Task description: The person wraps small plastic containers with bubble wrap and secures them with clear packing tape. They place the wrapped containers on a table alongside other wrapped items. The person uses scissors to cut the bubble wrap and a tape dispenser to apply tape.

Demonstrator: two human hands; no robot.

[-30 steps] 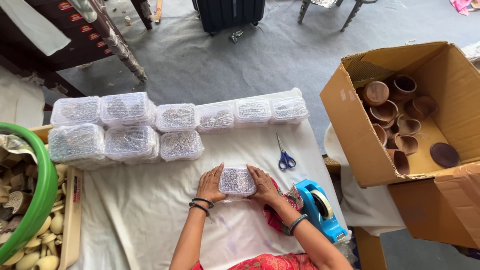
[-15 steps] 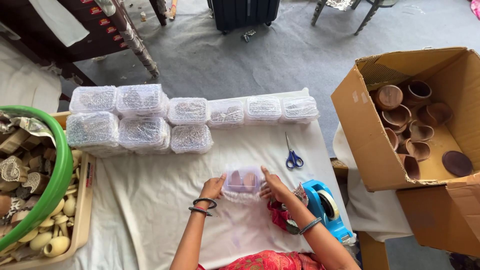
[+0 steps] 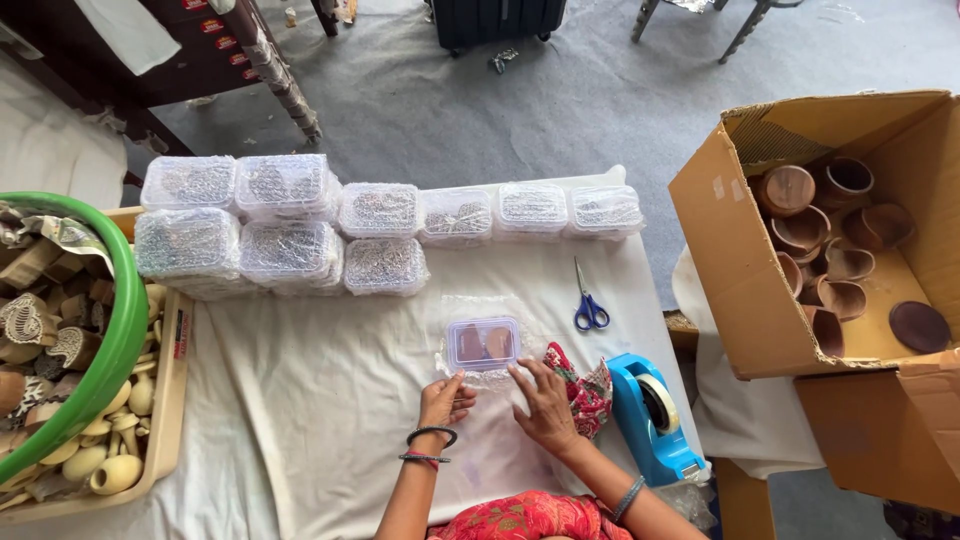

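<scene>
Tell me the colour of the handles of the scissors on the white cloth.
Blue, seen in the head view: the scissors lie beyond the tape dispenser.

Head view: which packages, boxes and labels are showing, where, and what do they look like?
Small clear plastic box: table centre, on bubble wrap, by left hand and right hand.
Bubble-wrapped boxes: rows along table's far edge.
Cardboard box: right, open, brown clay cups inside.
Red labels: dark shelf, top left.

A grey carpeted floor stretched beyond the hands, evenly lit by soft daylight. Dark wooden furniture stood far up-left of them, a black case straight ahead, and metal chair legs up-right.
</scene>
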